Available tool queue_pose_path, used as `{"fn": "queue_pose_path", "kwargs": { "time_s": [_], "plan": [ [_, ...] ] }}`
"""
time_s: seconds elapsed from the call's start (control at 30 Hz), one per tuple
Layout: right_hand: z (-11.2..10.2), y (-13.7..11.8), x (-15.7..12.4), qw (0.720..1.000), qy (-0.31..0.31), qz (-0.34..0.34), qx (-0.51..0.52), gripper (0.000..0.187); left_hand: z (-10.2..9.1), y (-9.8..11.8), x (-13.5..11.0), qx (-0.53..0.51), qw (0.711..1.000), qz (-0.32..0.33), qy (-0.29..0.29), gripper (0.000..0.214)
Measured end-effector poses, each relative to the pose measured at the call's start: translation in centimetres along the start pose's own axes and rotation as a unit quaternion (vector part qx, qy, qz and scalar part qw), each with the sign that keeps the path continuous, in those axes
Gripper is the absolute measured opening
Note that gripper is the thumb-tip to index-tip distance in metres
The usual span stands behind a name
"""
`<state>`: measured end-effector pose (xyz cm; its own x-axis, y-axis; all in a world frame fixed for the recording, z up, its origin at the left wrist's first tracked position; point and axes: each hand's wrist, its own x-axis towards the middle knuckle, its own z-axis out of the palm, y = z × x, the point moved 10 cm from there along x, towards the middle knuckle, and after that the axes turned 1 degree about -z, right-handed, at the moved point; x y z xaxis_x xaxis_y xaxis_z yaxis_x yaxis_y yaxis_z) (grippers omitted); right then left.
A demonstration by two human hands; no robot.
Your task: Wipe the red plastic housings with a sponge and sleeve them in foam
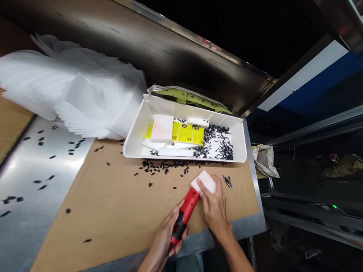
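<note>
My left hand (173,226) is wrapped round a red and black power tool (189,207), which slants up and to the right over the brown paper. In my right hand (214,206) is a white sponge block (206,180), pressed against the tool's far end. The fingers hide part of the block and of that end of the tool. Just right of my right hand lies a nail clipper (227,181). Many small black plastic pieces (154,167) are scattered on the paper beyond my hands.
Behind my hands stands a white tray (181,155) holding another sponge block (162,127), yellow labels (187,133) and black pieces. A green dotted pouch (190,97) is behind it. White foam sheets (93,87) pile up at left. A metal wall (176,49) closes the back.
</note>
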<state>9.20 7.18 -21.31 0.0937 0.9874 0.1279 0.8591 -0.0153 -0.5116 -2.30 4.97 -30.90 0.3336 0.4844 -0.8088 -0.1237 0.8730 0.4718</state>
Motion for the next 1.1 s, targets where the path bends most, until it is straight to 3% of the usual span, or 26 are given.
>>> {"fn": "queue_pose_path", "kwargs": {
  "time_s": [0.07,0.2,0.33,0.4,0.47,0.6,0.73,0.77,0.9,1.03,1.1],
  "plan": [
    [0.0,0.3,-0.2,1.0,0.0,0.011,-0.007,0.047,-0.1,-0.1,-0.1,0.004,1.0,0.0,0.011,0.09],
    [1.4,-0.5,-0.6,0.996,-0.066,-0.057,-0.003,0.056,-0.2,0.1,-0.4,0.007,1.0,-0.014,0.009,0.074],
    [0.7,1.2,0.9,1.0,-0.027,0.008,-0.011,0.05,-0.4,0.9,-0.3,-0.044,0.998,-0.043,-0.021,0.045],
    [1.3,-0.2,1.2,0.998,-0.041,-0.05,0.012,0.052,-0.8,0.9,-0.2,-0.079,0.993,-0.081,-0.028,0.033],
    [1.7,-1.4,1.3,0.994,-0.054,-0.095,0.022,0.053,-0.7,0.8,-0.3,-0.113,0.984,-0.124,-0.052,0.043],
    [0.4,0.0,2.0,1.0,0.007,-0.018,0.016,0.05,-0.3,0.9,-0.3,-0.164,0.969,-0.158,-0.093,0.052],
    [1.3,-2.9,1.4,0.988,-0.044,-0.142,0.051,0.051,-0.6,0.8,-0.2,-0.176,0.967,-0.162,-0.085,0.053],
    [1.4,-2.8,1.4,0.988,-0.041,-0.143,0.047,0.05,-0.6,0.8,-0.2,-0.175,0.967,-0.164,-0.088,0.055],
    [0.9,-0.4,1.6,0.999,0.014,-0.039,0.01,0.05,-0.7,0.9,-0.1,-0.162,0.969,-0.166,-0.085,0.058],
    [2.1,-1.4,1.5,0.994,-0.035,-0.093,0.034,0.057,-1.1,1.3,0.0,-0.136,0.979,-0.144,-0.058,0.054],
    [2.1,-0.5,1.7,0.998,-0.035,-0.051,0.033,0.053,-1.0,1.0,-0.1,-0.13,0.978,-0.153,-0.058,0.055]
  ]
}}
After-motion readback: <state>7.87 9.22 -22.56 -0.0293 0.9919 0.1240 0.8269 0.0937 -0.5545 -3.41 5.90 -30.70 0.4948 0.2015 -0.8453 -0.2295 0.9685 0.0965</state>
